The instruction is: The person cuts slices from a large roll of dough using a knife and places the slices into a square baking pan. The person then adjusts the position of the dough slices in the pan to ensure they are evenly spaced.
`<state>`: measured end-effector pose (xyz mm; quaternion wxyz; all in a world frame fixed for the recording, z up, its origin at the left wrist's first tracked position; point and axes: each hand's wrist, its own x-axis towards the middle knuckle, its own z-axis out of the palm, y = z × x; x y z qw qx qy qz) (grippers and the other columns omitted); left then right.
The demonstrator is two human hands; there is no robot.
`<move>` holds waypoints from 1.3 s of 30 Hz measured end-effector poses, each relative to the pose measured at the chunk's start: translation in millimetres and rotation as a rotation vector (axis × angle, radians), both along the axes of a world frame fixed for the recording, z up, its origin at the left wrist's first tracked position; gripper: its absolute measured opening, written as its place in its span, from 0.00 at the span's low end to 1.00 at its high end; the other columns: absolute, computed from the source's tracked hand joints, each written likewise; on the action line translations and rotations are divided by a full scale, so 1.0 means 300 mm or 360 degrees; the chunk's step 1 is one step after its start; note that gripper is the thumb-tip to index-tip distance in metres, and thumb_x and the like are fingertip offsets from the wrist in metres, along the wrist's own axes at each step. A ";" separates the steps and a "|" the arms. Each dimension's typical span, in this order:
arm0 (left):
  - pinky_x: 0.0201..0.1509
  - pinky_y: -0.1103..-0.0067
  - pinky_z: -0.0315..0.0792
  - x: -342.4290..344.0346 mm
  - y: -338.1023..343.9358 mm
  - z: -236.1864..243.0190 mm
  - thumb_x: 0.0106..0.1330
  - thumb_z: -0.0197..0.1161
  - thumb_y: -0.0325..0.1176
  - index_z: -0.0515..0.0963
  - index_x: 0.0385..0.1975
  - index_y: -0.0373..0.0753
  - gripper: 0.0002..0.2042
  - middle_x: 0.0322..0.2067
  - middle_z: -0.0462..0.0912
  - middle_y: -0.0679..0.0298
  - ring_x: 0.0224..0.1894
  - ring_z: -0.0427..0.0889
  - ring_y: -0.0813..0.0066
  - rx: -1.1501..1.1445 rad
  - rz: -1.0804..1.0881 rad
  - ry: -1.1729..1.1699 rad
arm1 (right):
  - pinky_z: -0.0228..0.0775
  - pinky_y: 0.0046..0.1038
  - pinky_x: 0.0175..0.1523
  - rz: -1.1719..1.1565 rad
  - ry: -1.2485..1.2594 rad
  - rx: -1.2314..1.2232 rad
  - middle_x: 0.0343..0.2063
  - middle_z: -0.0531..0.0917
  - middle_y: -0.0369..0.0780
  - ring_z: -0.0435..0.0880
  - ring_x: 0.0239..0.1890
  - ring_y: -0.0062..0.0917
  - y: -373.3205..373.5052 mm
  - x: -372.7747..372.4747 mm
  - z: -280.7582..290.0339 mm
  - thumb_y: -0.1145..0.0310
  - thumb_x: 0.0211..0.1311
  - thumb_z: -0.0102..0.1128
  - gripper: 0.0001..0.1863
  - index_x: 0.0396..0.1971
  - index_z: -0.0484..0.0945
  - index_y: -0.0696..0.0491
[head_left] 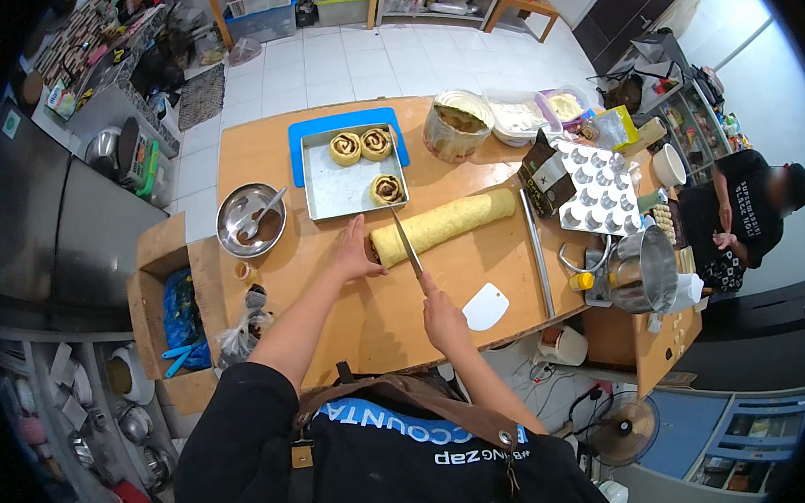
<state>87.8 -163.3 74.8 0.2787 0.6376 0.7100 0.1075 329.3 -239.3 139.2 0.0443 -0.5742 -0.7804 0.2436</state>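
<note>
A long yellow dough roll point(460, 220) lies diagonally on the wooden table point(353, 313). My left hand point(359, 255) grips its left end, where dark filling shows. My right hand point(441, 314) is closed on the handle of a long knife point(407, 247), whose blade lies across the roll near that end. Just beyond, a square metal pan point(323, 200) on a blue mat point(297, 144) holds three swirled dough slices point(387, 189). A white scraper point(485, 306) lies right of my right hand. A steel bowl with a spoon and brown powder point(238, 232) sits at the left.
A tub point(459, 126), muffin tray point(600, 185), metal rod point(536, 250) and mixing bowl point(642, 280) crowd the table's right. A person point(736, 217) in dark clothes stands beyond them. A cardboard box point(155, 310) is at left, a fan point(622, 426) below right.
</note>
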 end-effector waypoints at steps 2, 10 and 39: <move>0.75 0.68 0.49 -0.022 -0.023 -0.008 0.35 0.80 0.53 0.45 0.70 0.34 0.64 0.70 0.52 0.52 0.72 0.51 0.58 -0.0005 0.0042 -0.0105 | 0.73 0.48 0.37 0.0022 -0.0014 -0.0004 0.36 0.78 0.51 0.80 0.31 0.49 -0.003 0.009 -0.029 0.67 0.67 0.47 0.32 0.70 0.51 0.44; 0.73 0.69 0.52 0.049 -0.018 -0.033 0.43 0.77 0.50 0.53 0.67 0.34 0.53 0.68 0.56 0.52 0.70 0.55 0.58 0.0145 -0.0114 -0.0099 | 0.75 0.46 0.36 0.0073 -0.0052 0.0021 0.36 0.78 0.50 0.81 0.30 0.47 0.009 -0.016 -0.068 0.66 0.68 0.45 0.30 0.69 0.52 0.43; 0.69 0.68 0.60 0.065 -0.021 -0.077 0.50 0.72 0.44 0.63 0.62 0.34 0.40 0.62 0.67 0.52 0.65 0.65 0.56 0.0427 -0.0089 -0.0192 | 0.76 0.44 0.32 -0.0012 -0.0092 0.0090 0.31 0.82 0.51 0.83 0.30 0.46 0.037 -0.052 -0.076 0.65 0.65 0.48 0.21 0.55 0.65 0.59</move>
